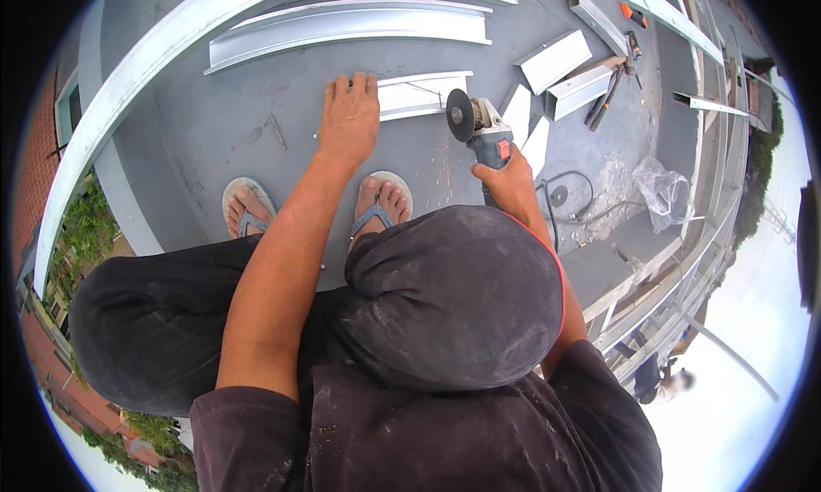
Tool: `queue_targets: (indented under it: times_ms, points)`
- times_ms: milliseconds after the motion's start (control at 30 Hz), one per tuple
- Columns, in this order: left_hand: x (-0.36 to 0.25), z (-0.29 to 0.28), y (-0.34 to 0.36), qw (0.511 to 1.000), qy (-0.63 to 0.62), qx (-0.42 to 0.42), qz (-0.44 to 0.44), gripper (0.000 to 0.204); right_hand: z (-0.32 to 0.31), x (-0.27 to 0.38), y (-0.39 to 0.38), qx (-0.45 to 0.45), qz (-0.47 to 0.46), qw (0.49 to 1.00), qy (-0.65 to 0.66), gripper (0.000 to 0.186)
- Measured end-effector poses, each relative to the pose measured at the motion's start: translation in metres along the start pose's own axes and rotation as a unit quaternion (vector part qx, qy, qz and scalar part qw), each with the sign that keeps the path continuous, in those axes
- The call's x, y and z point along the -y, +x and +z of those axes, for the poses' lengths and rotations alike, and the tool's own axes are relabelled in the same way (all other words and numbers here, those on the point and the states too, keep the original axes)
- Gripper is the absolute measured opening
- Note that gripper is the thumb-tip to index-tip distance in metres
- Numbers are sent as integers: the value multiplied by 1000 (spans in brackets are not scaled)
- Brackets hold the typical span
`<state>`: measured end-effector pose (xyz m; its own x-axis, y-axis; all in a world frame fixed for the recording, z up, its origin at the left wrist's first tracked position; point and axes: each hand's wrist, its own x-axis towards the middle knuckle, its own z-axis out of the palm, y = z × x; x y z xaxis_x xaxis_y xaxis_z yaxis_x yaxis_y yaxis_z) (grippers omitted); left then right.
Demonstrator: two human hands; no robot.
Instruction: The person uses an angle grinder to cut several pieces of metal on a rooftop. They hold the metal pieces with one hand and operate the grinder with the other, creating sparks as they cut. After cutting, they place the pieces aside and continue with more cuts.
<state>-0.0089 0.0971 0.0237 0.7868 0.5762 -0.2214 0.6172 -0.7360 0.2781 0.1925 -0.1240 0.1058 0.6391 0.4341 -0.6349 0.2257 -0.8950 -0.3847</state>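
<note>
Metal channel (415, 96), silver and short, lies on the grey floor (231, 107) in front of the person's feet, running from under the left hand (351, 115) toward the grinder's disc at the right. The left hand's fingers (360, 83) are side by side and bent over the channel's left end, covering it; their tips are hidden, so I cannot tell whether they pinch its edge or only press on it. The right hand (510, 184) is wrapped around the body of an angle grinder (492, 139), its thumb laid along the near side, well apart from the left fingers. The grinder's dark disc (459, 126) stands upright at the channel's right end, overlapping it in view; whether the two touch is unclear. Faint orange sparks (445, 171) show just below the disc. Beyond the channel lies a longer silver channel (351, 34), and to the right of it, past the grinder, several short cut sections (554, 62) lie scattered near a dark-handled tool (605, 105). A clear plastic bag (663, 192) rests farther right.
</note>
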Motion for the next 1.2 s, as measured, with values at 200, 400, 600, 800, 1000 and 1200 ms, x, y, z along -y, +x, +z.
queue_targets:
  times_ms: [200, 400, 600, 800, 1000, 1200]
  points:
    - [-2, -3, 2, 1000, -1, 11, -2, 63, 0, -3, -7, -28, 8, 1000, -1, 72]
    - [1, 3, 0, 1000, -6, 4, -10, 63, -3, 8, -11, 16, 31, 999, -5, 71]
    - [0, 2, -1, 1000, -7, -7, -7, 61, 2, 3, -11, 3, 19, 1000, -24, 70]
    - [-1, -3, -1, 1000, -12, 1, -5, 61, 6, 0, -9, -13, 21, 999, -38, 71]
    - [2, 0, 0, 1000, -21, 0, -2, 60, 6, 4, -12, -17, 23, 999, -46, 70]
    - [2, 3, 1, 1000, -5, 9, -12, 62, 5, 15, -11, -2, 29, 999, -29, 70]
